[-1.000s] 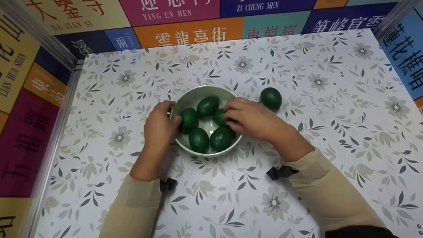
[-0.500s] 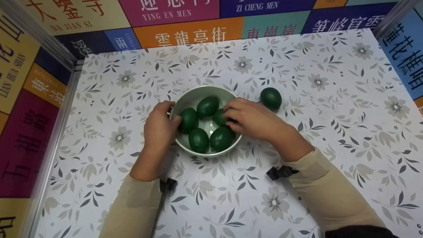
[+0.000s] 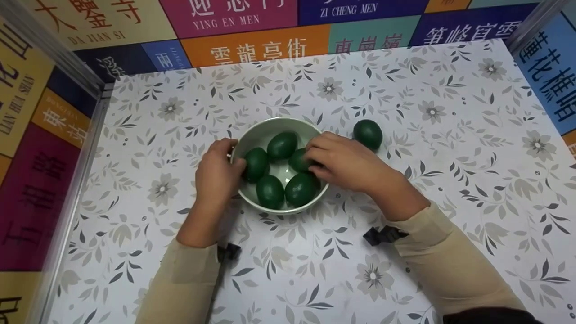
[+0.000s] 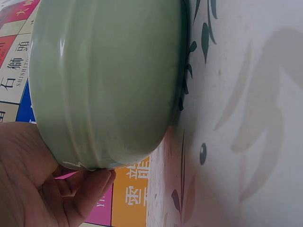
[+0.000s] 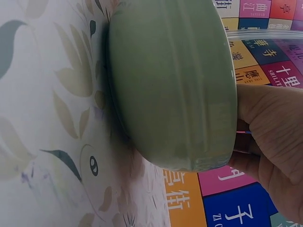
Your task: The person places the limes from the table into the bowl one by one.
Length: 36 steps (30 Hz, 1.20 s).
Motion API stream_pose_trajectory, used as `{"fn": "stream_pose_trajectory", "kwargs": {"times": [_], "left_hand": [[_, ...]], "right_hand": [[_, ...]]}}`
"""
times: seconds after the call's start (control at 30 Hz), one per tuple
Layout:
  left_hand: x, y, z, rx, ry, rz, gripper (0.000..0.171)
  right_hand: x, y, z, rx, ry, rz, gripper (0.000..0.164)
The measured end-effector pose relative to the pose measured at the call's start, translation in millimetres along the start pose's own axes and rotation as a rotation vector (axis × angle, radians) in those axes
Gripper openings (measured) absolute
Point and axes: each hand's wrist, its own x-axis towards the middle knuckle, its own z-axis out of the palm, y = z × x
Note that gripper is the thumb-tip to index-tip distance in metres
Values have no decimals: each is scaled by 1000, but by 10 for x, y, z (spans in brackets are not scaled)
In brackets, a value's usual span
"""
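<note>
In the head view, a pale green bowl [image 3: 288,210] stands on the table with several dark green eggs [image 3: 270,191] lying inside it. My left hand [image 3: 218,173] grips the bowl's left rim, thumb over the edge beside an egg and fingers along the outside. The left wrist view shows that hand [image 4: 42,179] against the bowl's glazed wall [image 4: 113,80]. Over the right rim, my right hand [image 3: 346,162] reaches in and has its thumb and fingers around the right-hand egg [image 3: 298,159], partly covering it. Its fingertips are hidden behind the rim in the right wrist view.
One more green egg [image 3: 368,134] lies on the table outside the bowl, just beyond my right hand. The white tabletop [image 3: 288,279] has a leaf and flower print. Colourful panels with lettering [image 3: 256,47] stand along the back and both sides.
</note>
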Motion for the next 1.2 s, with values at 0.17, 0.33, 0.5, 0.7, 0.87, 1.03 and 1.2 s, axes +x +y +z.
{"fn": "stream_pose_trajectory", "kwargs": {"times": [0.17, 0.33, 0.5, 0.7, 0.87, 1.03, 1.2], "left_hand": [[1, 0, -4, 1, -3, -2, 42], [-1, -1, -2, 1, -5, -7, 43], [-9, 1, -4, 0, 1, -3, 42], [-2, -1, -7, 3, 6, 7, 42], [1, -2, -9, 5, -8, 6, 42], [-3, 1, -8, 10, -12, 3, 42], [-6, 8, -10, 7, -14, -2, 42]], "right_hand": [[-17, -2, -41, -6, 13, -2, 19], [-44, -3, -67, -7, 32, -12, 21], [-75, 4, -77, -4, 68, -33, 25], [-108, 21, -98, -10, 109, -59, 31], [-129, 33, -128, -23, 129, -58, 36], [-151, 59, -154, -19, 130, -44, 41], [-178, 94, -177, -8, 130, -26, 49]]}}
